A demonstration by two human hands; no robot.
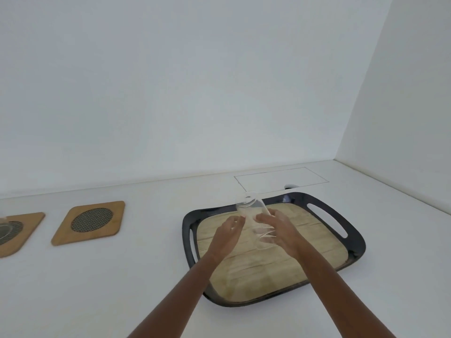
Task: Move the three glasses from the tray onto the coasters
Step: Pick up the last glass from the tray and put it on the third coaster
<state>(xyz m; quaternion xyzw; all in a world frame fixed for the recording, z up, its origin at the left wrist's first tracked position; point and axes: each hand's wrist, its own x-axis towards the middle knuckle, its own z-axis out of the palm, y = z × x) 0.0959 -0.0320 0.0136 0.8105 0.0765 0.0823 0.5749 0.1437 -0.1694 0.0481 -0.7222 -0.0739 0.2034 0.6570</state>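
A clear glass [251,211] stands tilted over the dark tray [353,230] with its woven straw-coloured inlay. My right hand [275,228] wraps its fingers round the lower part of the glass. Just left of the glass is my left hand [227,231], fingers apart and holding nothing. Two wooden coasters with dark mesh centres lie to the left: one [89,223] is bare, and the far-left one [17,231] carries another clear glass [3,226], cut off by the frame edge.
The white counter [122,289] runs back to a white wall, with a side wall at the right. A thin rectangular outline [280,179] is set in the counter behind the tray, with a small dark fitting [290,186] at its front edge.
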